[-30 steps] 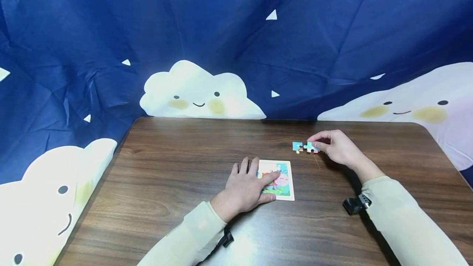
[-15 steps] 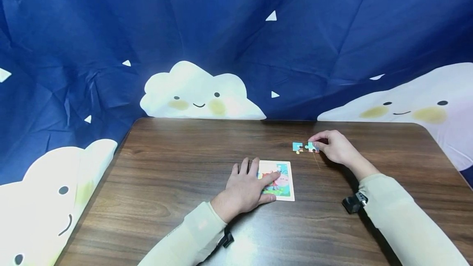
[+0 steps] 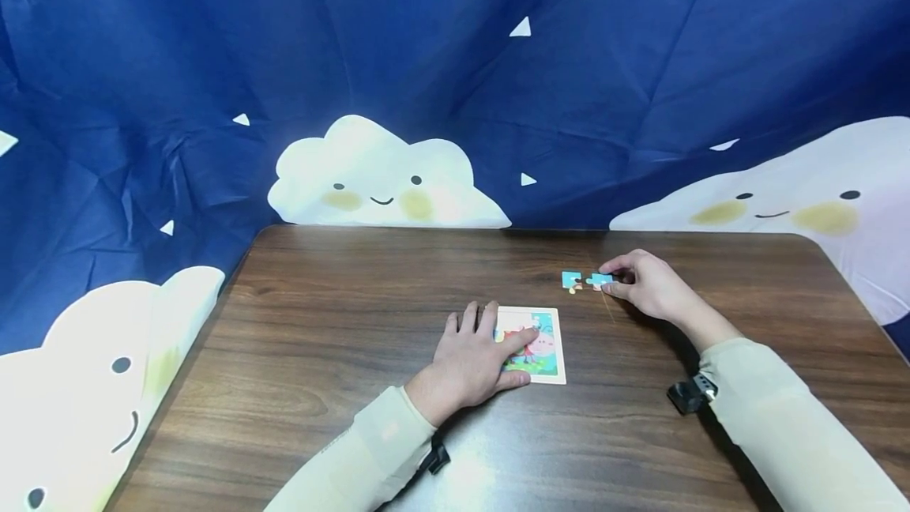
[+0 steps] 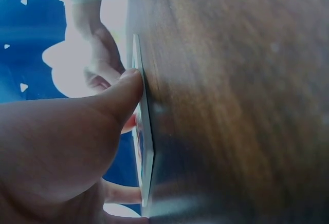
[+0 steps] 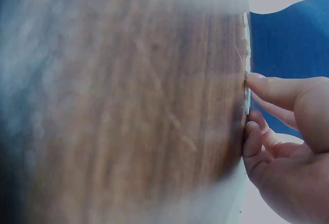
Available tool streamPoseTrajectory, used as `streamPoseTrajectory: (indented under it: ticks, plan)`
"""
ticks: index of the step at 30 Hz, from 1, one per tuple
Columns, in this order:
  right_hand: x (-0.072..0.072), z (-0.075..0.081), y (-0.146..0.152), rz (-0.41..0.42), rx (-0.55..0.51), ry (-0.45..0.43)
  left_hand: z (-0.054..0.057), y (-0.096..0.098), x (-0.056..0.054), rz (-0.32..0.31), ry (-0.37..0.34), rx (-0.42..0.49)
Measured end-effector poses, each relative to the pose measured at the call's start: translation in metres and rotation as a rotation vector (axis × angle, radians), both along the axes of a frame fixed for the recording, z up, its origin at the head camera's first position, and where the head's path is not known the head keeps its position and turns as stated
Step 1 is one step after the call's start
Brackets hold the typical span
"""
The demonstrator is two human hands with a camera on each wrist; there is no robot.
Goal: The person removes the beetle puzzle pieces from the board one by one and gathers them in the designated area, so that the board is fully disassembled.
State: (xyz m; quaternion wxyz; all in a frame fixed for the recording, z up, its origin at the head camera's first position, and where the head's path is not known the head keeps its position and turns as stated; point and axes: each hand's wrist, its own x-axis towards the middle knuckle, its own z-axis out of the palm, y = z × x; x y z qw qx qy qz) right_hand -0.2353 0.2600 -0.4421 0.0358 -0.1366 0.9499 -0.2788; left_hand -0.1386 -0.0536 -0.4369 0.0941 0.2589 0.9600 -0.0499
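Dark blue fabric [image 3: 441, 38], printed with smiling white clouds [image 3: 384, 188] and small white triangles [image 3: 522, 28], fills the upper half of the head view and runs down its left edge. Below it spreads a brown wood-grain table [image 3: 320, 314] with rounded far corners.

Near the middle of the frame, slightly below centre, lies a thin square picture board with a pale border [image 3: 560, 350] and a colourful cartoon print. On its left part rests the left hand [image 3: 469, 362], fingers spread and relaxed, gripping nothing; the forefinger and thumb reach across the print.

Farther up and right of centre, the right hand [image 3: 650, 287] pinches a small light-blue jigsaw piece with pink along its lower edge [image 3: 599, 281] between thumb and fingers, low at the tabletop. Just left of that sits another light-blue jigsaw piece with a yellowish lower tab [image 3: 571, 280], a narrow gap between the two.

Pale cream sleeves [image 3: 796, 425] enter from the bottom centre and lower right, each with a small black camera [image 3: 686, 397] at the wrist.
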Motion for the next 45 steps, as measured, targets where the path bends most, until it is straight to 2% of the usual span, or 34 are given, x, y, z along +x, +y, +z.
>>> streamPoseTrajectory:
  ticks: [5,18,25,29,37,45]
  plan:
    - [0.0,0.002,-0.002,0.023,0.005,0.016,0.001,-0.001,0.0,0.004,-0.005,0.003]
    - [0.002,0.002,-0.004,0.012,0.001,0.016,0.0,-0.001,0.0,0.023,-0.052,0.009]
    - [0.013,0.003,-0.013,-0.01,-0.082,0.091,0.0,-0.001,0.001,0.017,-0.022,0.008]
    - [0.022,0.005,-0.022,0.004,-0.111,0.1,0.0,-0.001,0.001,0.018,-0.032,0.017]
    - [0.034,0.009,-0.041,0.08,-0.149,0.061,0.001,0.0,0.0,0.02,-0.061,0.025]
    - [0.04,0.003,-0.057,0.194,-0.204,-0.031,0.001,0.001,0.001,0.012,-0.063,0.018]
